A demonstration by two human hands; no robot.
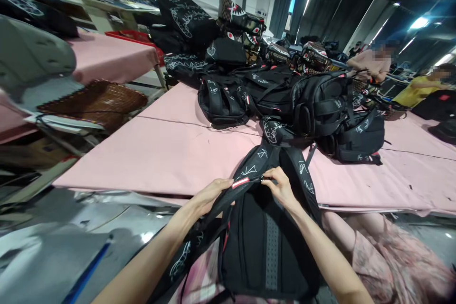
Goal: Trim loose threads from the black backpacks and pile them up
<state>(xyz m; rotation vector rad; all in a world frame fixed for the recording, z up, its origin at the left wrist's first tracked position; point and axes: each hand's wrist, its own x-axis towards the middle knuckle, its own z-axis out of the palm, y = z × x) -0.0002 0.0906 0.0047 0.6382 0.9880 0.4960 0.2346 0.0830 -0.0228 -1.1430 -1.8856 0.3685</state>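
Hands (210,196) both pinch a red-labelled strap (254,161) of a black backpack (247,242) at the pink table's (171,156) near edge.

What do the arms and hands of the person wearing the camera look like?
The left hand and right hand are bare, without gloves. The left forearm and right forearm show no sleeves, watch or bracelet.

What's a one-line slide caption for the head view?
Left hand and right hand on a strap of a black backpack, red label between them, more black bags heaped on pink table beyond.
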